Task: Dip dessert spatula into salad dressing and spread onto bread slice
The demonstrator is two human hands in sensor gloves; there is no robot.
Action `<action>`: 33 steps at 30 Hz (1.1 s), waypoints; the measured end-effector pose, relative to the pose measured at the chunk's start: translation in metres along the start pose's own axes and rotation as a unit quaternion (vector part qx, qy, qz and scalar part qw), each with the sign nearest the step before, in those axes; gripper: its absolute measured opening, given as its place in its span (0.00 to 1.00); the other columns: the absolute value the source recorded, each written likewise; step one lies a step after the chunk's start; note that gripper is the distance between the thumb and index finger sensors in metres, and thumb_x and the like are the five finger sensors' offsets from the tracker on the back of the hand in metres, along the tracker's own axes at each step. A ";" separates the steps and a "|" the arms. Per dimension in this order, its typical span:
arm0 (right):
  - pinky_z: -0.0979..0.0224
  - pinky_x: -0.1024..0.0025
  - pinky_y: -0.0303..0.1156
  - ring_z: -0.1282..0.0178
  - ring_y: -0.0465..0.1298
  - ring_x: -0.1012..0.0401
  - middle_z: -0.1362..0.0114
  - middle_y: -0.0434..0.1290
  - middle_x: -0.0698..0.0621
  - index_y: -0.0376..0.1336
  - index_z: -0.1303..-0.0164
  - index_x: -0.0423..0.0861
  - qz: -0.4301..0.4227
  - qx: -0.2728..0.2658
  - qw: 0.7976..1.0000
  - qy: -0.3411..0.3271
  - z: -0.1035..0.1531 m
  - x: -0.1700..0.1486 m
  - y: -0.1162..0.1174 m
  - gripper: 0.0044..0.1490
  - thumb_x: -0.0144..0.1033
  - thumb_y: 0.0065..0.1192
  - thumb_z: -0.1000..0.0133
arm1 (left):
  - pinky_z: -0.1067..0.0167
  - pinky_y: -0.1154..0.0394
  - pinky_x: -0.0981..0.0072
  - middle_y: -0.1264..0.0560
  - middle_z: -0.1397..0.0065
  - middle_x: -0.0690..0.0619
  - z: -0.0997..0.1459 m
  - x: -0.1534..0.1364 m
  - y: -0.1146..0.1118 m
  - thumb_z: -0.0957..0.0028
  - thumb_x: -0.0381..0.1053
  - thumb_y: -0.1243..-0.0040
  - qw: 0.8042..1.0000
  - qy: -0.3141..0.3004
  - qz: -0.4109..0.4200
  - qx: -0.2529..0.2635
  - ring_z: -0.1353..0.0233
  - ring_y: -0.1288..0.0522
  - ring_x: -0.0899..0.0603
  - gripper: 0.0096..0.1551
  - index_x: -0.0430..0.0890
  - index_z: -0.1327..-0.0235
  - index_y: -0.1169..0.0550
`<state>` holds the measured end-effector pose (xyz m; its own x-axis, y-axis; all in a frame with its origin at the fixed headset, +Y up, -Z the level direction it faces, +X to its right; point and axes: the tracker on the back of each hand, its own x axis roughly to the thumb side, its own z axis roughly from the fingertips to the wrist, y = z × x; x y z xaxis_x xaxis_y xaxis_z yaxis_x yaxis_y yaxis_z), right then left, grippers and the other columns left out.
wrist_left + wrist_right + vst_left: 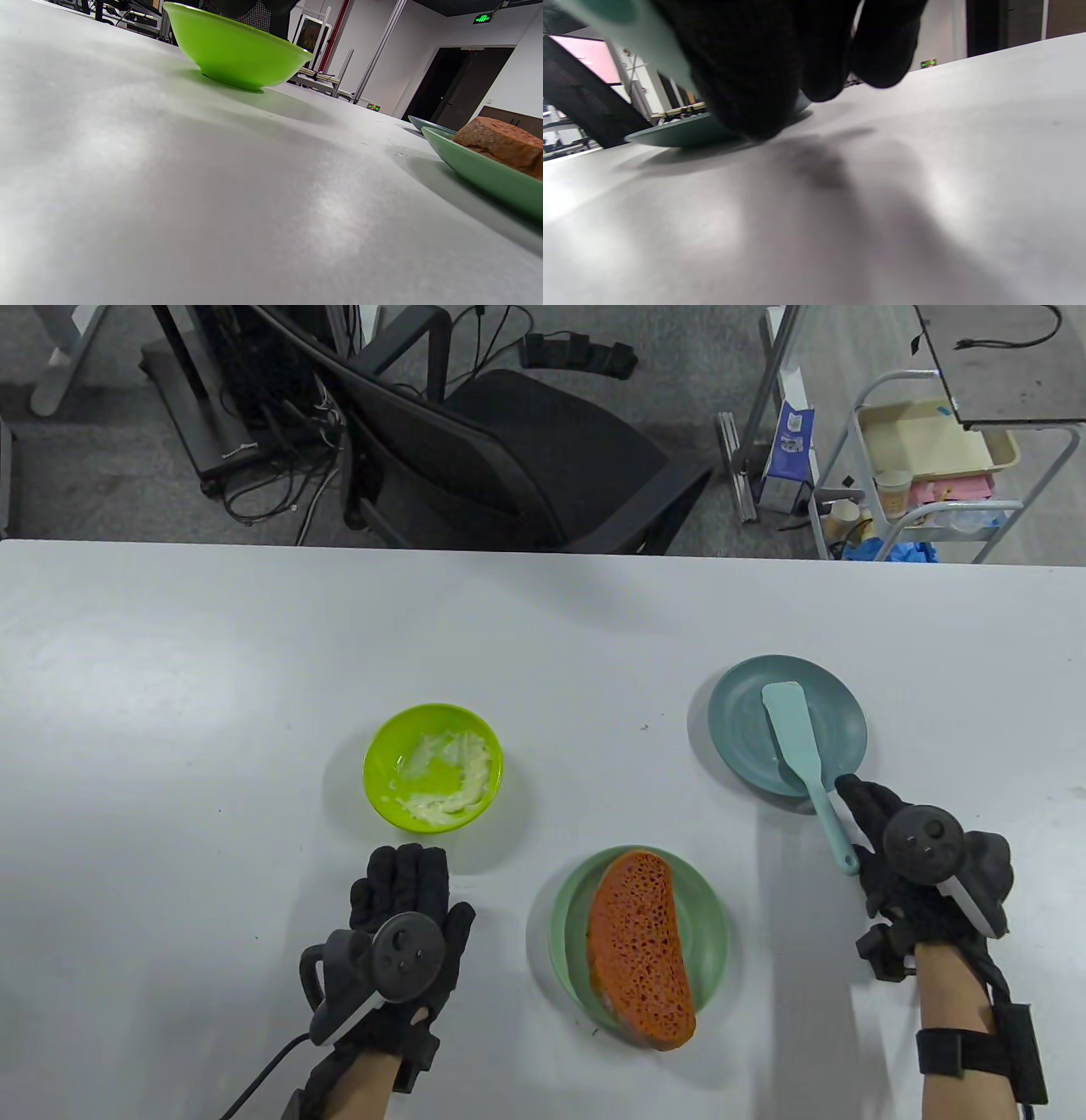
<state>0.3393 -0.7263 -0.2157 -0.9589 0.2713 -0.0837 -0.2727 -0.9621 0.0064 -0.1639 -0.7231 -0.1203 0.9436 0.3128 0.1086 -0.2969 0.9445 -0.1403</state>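
Observation:
A pale blue dessert spatula (793,734) lies with its blade on a teal plate (747,729) at the right, its handle sticking out toward me. My right hand (851,808) grips that handle from the right side. In the right wrist view its dark fingers (746,76) curl beside the spatula (657,38), low over the plate's rim (678,133). A lime bowl (433,768) holds white salad dressing (450,797). My left hand (407,865) lies flat on the table just in front of it, holding nothing. An orange-brown bread slice (638,948) lies on a green plate (713,933) between my hands.
The white table (212,661) stretches wide beyond the dishes. Behind its far edge stand a black office chair (526,449) and a metal cart (916,475). The left wrist view shows the bowl (237,55) close ahead and the bread (500,140) at the right.

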 end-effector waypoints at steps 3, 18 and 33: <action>0.16 0.53 0.66 0.24 0.68 0.57 0.17 0.56 0.59 0.54 0.28 0.71 0.021 0.023 0.999 -0.018 -0.002 0.008 0.004 0.50 0.30 0.79 0.54 | 0.27 0.55 0.34 0.50 0.15 0.38 0.000 0.001 0.000 0.38 0.61 0.62 1.000 -0.001 -0.002 -0.002 0.17 0.56 0.28 0.42 0.41 0.17 0.47; 0.13 0.56 0.63 0.20 0.66 0.58 0.15 0.52 0.61 0.64 0.39 0.70 -0.012 0.056 0.996 -0.063 -0.015 0.044 0.015 0.31 0.33 0.73 0.49 | 0.27 0.55 0.34 0.50 0.14 0.38 0.000 0.001 0.000 0.38 0.62 0.62 1.000 -0.005 0.010 -0.011 0.17 0.57 0.28 0.42 0.41 0.16 0.46; 0.16 0.50 0.65 0.27 0.69 0.49 0.24 0.64 0.62 0.73 0.57 0.64 -0.213 -0.092 0.971 -0.052 -0.003 0.031 -0.011 0.18 0.48 0.77 0.57 | 0.27 0.55 0.34 0.50 0.14 0.39 0.001 0.004 0.002 0.38 0.63 0.61 1.000 -0.017 0.005 -0.002 0.17 0.57 0.29 0.42 0.41 0.16 0.46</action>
<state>0.3126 -0.7078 -0.2212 -0.7677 0.6379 0.0610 -0.6367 -0.7486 -0.1852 -0.1608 -0.7202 -0.1192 0.9347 0.3264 0.1409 -0.3065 0.9407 -0.1456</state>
